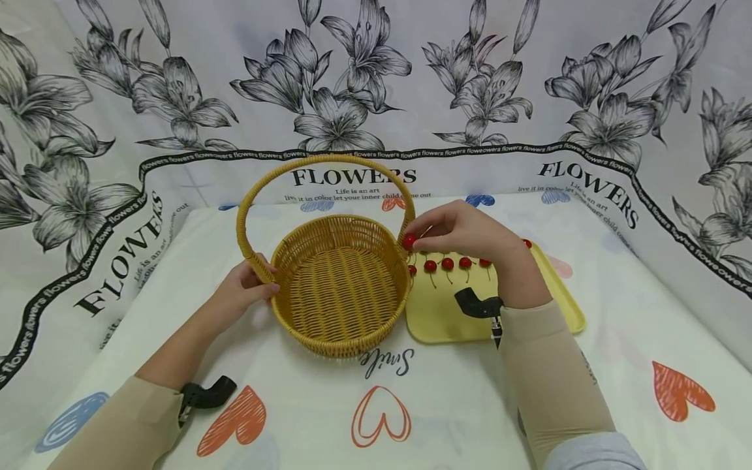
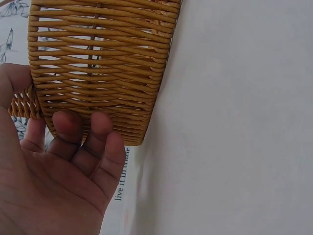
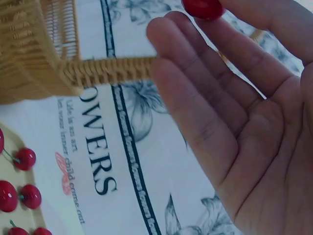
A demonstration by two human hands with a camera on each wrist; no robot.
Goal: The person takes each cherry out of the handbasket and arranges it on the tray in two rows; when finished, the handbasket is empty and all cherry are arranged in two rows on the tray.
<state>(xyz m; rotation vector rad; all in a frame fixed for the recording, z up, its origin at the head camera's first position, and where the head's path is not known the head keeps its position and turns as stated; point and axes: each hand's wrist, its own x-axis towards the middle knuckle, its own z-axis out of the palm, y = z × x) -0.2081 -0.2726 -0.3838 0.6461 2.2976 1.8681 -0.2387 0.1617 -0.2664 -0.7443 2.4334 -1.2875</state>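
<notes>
A woven wicker basket (image 1: 343, 287) with a tall arched handle stands on the cloth, and its inside shows only bare weave. My left hand (image 1: 243, 290) grips its left side at the base of the handle, thumb over the rim and fingers outside; the left wrist view shows those fingertips against the woven wall (image 2: 102, 63). Between thumb and fingertips, my right hand (image 1: 464, 228) pinches a red cherry (image 1: 409, 242) by the basket's right rim. In the right wrist view the same cherry (image 3: 203, 7) is cut off by the top edge. Below that hand, several cherries (image 1: 448, 264) with stems lie in rows.
A yellow tray (image 1: 446, 326) bears the cherries, right of the basket and partly hidden by my right arm. White cloth (image 1: 311, 405) printed with hearts covers the table. Behind rises a flower-printed cloth backdrop (image 1: 352, 85).
</notes>
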